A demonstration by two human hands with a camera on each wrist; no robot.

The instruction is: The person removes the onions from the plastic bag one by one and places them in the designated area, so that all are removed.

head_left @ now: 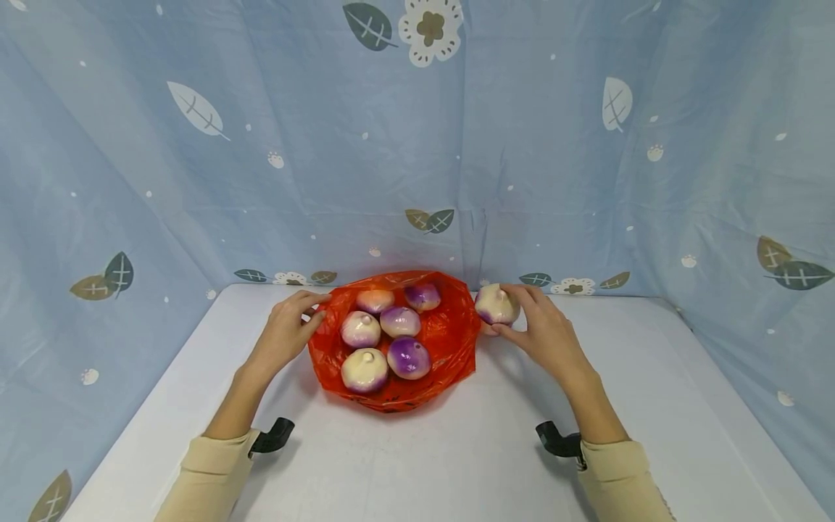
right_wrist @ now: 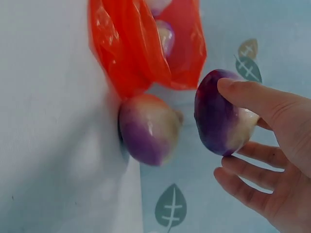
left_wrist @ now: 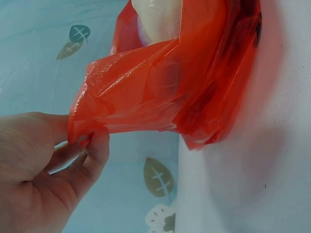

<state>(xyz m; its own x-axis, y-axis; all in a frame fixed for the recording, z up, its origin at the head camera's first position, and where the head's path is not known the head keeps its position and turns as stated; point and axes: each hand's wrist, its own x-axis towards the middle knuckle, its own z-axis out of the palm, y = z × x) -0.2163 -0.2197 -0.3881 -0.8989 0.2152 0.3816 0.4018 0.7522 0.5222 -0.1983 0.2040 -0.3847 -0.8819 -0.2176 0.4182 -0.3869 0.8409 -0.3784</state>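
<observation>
A red plastic bag (head_left: 450,341) lies spread wide on the table, with several glossy purple-and-cream turnips (head_left: 409,357) inside it. At the bag's left rim, my left hand (head_left: 287,326) pinches the plastic between thumb and fingers; the left wrist view shows the edge drawn out to the fingertips (left_wrist: 99,141). Just beyond the right rim, my right hand (head_left: 544,330) holds one turnip (head_left: 497,304) raised, its purple side showing in the right wrist view. Below it, a second turnip (right_wrist: 149,128) sits on the table against the bag, mostly hidden in the head view.
The white table (head_left: 417,471) runs back to a blue curtain (head_left: 365,145) printed with leaves and flowers, which also hangs along both sides. Black wrist mounts (head_left: 274,435) stick out from both sleeves over the table.
</observation>
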